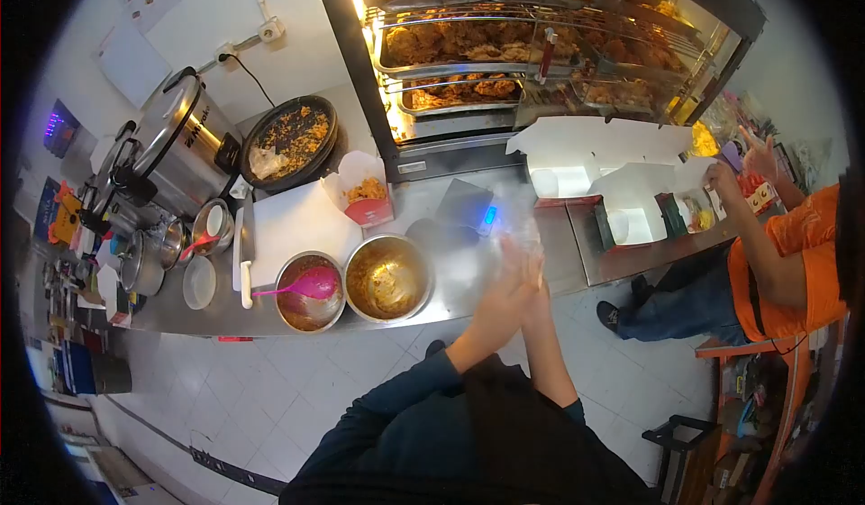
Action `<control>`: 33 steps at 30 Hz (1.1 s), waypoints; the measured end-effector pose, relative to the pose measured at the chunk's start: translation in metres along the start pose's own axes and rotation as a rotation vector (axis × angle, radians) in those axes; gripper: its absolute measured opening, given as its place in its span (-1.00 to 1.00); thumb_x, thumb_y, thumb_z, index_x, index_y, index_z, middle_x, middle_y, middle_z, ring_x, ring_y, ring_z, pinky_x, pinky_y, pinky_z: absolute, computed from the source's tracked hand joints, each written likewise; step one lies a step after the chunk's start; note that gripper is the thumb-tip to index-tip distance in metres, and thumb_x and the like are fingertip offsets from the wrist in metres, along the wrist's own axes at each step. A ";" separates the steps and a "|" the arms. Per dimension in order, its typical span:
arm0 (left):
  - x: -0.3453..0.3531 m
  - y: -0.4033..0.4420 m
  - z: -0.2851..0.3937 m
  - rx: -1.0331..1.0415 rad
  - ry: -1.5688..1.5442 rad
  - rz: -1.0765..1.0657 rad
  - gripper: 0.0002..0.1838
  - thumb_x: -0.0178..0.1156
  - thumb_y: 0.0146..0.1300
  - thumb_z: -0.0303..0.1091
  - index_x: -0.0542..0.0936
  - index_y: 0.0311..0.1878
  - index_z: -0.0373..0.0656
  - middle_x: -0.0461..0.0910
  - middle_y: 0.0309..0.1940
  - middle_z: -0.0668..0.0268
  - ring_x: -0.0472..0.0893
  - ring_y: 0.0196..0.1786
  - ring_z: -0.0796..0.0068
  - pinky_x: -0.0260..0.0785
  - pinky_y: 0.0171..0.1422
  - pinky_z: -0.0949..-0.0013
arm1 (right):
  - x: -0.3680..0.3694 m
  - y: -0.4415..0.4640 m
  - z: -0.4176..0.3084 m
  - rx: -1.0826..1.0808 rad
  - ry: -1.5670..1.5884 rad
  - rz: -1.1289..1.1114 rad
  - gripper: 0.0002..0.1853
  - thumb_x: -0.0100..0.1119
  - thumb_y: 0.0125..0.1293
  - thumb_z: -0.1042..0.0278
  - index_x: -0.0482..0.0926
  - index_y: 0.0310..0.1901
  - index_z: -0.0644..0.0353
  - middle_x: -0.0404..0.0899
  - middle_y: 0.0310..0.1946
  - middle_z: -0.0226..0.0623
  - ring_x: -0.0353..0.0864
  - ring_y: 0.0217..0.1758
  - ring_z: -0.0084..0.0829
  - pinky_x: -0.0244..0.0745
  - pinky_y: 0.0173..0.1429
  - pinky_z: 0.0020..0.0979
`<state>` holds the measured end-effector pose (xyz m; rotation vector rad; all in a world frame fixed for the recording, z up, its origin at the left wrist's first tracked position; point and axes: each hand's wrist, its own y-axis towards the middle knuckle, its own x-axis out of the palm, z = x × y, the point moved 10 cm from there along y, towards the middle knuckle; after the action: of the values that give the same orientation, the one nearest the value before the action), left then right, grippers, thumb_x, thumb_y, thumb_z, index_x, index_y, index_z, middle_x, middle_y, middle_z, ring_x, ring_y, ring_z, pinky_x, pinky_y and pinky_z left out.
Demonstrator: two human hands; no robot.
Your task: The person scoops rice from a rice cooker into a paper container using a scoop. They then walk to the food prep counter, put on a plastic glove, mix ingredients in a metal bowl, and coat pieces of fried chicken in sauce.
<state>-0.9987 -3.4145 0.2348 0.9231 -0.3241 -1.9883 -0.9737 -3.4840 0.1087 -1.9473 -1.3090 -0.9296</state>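
My left hand (497, 311) and my right hand (538, 300) are pressed together over the counter's front edge. Their fingers are blurred by motion, and a faint, clear plastic-like film (520, 227) shows around the fingertips. Just behind them sits a dark flat device with a blue lit display (489, 217), probably a scale. Left of my hands stands a steel bowl (387, 277) with brownish residue inside. Beside it, a second steel bowl (297, 311) holds reddish sauce and a pink spoon (315, 282).
A white cutting board (302, 230) and knife (246, 275) lie leftward, near a carton (368, 209) of fried bits. Behind is a lit display case (428, 168) of fried chicken. At right, a person in an orange shirt (802, 262) handles open boxes (635, 221).
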 end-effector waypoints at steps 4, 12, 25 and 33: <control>-0.006 -0.005 -0.031 -0.136 -0.084 -0.014 -0.86 0.01 0.01 -0.54 0.42 -0.30 -0.29 0.33 -0.45 0.15 0.42 -0.37 0.20 0.28 -0.32 0.33 | 0.002 0.003 -0.011 -0.084 -0.293 0.086 -0.58 -0.15 0.23 0.27 0.16 0.08 0.28 0.25 0.03 -0.12 0.30 0.05 -0.34 0.35 -0.04 -0.46; 0.002 -0.022 -0.040 -0.158 -0.081 -0.045 -0.85 0.01 0.04 -0.50 0.41 -0.27 -0.26 0.33 -0.44 0.16 0.43 -0.42 0.18 0.29 -0.33 0.32 | 0.011 -0.014 -0.030 0.082 -0.389 0.001 -0.58 -0.12 0.22 0.33 0.13 0.10 0.18 0.22 0.06 -0.17 0.30 0.06 -0.30 0.44 -0.15 -0.45; 0.018 -0.021 -0.003 0.025 -0.124 -0.071 -0.86 0.07 -0.01 -0.45 0.43 -0.32 -0.19 0.35 -0.44 0.22 0.45 -0.41 0.24 0.31 -0.38 0.34 | -0.026 0.007 0.009 -0.063 0.777 -0.025 -0.15 -0.62 -0.05 -0.52 -0.12 0.24 -0.16 -0.08 0.24 -0.25 -0.06 0.25 -0.06 -0.08 0.11 0.23; 0.031 -0.029 0.011 0.081 -0.181 -0.128 -0.91 0.05 0.01 -0.46 0.42 -0.37 -0.22 0.36 -0.46 0.23 0.45 -0.39 0.23 0.32 -0.36 0.35 | 0.096 -0.026 0.020 0.250 0.531 -0.532 -0.24 -0.35 -0.10 -0.51 0.05 0.17 -0.38 -0.16 0.25 -0.32 -0.15 0.23 0.17 -0.15 0.03 0.37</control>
<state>-1.0346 -3.4246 0.2122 0.8330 -0.4599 -2.1969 -0.9688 -3.4101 0.1784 -1.0645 -1.5395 -1.3430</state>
